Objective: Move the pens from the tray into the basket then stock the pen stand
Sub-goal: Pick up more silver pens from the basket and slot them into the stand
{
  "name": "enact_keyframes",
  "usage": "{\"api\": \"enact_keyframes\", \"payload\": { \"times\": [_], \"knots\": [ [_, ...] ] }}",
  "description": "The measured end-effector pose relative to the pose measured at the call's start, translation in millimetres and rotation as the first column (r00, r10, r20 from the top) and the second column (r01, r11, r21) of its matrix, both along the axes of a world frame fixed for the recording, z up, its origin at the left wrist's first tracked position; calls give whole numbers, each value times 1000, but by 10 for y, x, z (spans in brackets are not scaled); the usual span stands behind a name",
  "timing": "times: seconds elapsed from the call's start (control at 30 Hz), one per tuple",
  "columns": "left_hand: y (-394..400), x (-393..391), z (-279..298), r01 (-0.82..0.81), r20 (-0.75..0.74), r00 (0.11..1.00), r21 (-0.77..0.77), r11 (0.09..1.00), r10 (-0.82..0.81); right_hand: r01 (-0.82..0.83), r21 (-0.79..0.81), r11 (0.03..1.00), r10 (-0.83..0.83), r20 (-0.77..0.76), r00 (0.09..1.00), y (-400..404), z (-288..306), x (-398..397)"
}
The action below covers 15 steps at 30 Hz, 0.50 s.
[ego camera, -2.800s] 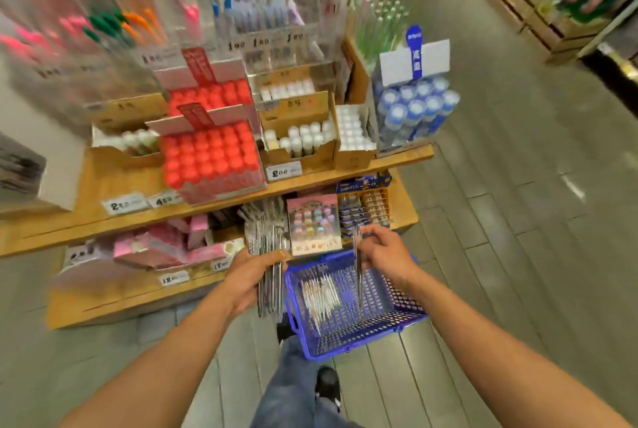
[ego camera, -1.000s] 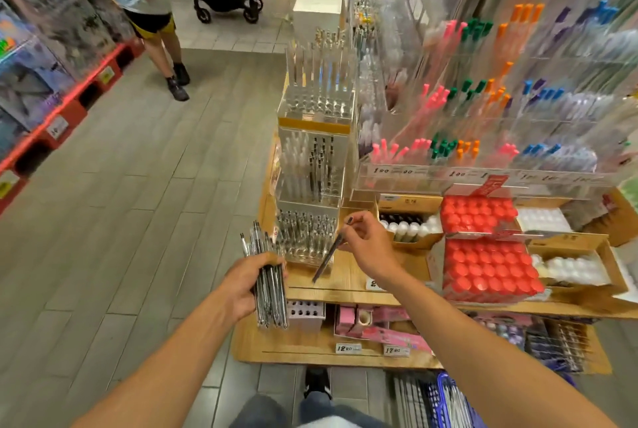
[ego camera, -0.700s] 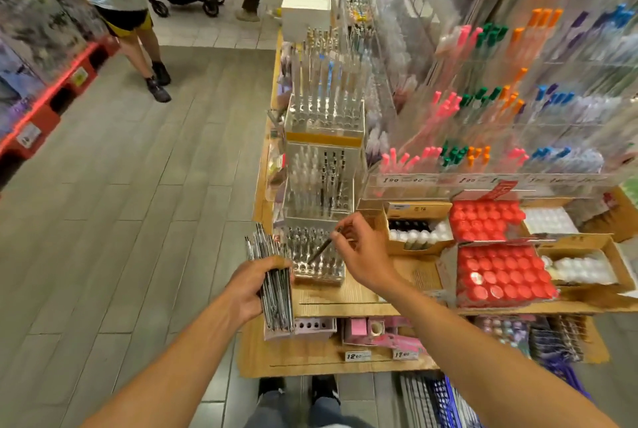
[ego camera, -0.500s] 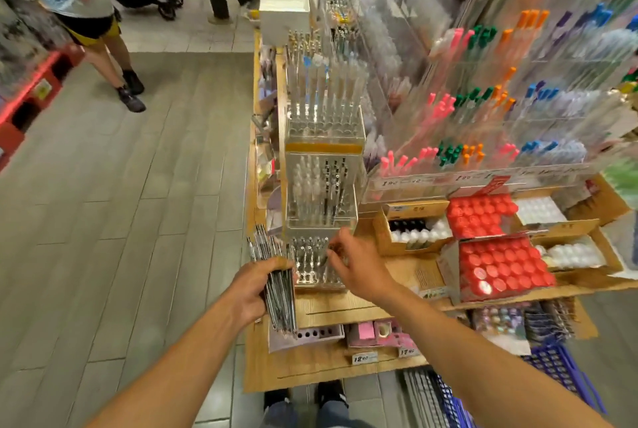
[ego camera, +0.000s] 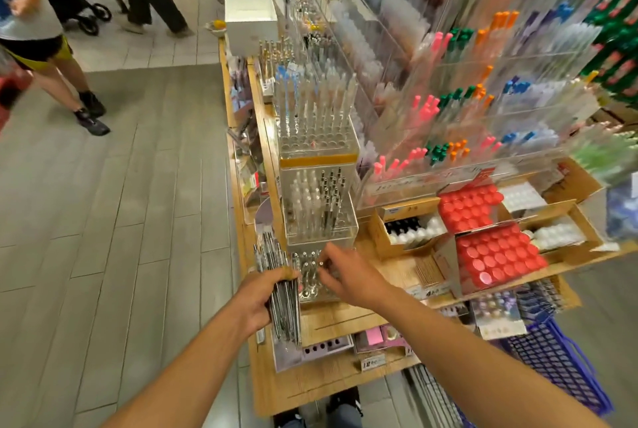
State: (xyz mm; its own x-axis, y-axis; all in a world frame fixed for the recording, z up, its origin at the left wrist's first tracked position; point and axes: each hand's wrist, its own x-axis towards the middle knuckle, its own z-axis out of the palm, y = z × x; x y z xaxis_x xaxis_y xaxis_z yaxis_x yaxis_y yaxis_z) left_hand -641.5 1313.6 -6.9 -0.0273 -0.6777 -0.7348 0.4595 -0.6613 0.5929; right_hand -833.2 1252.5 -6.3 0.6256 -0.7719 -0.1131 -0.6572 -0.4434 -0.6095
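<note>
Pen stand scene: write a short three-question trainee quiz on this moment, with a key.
1. True or false: the left hand grips a bundle of pens.
2. Which tier of the clear pen stand does the right hand reach into? A) top B) middle C) lowest
3. Fill in: the blue basket sits on the ____, at lower right.

Key
1. True: its fingers wrap the bundle, held upright beside the stand.
2. C: its fingertips are at the lowest tier's holes; whether they pinch a pen cannot be told.
3. Floor.
</note>
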Motion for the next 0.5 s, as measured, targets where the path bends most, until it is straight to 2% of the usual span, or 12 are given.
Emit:
{"api": "enact_keyframes", "payload": {
  "times": [0.23, 0.5],
  "knots": [
    [23, 101, 14, -10, 39, 999, 7, 1000, 10, -25, 66, 997, 26, -16, 1000, -28, -5, -7],
    [54, 35, 79, -43, 50, 998, -7, 999, 44, -63, 35, 997, 64, -30, 997, -47, 16, -97]
  ]
}}
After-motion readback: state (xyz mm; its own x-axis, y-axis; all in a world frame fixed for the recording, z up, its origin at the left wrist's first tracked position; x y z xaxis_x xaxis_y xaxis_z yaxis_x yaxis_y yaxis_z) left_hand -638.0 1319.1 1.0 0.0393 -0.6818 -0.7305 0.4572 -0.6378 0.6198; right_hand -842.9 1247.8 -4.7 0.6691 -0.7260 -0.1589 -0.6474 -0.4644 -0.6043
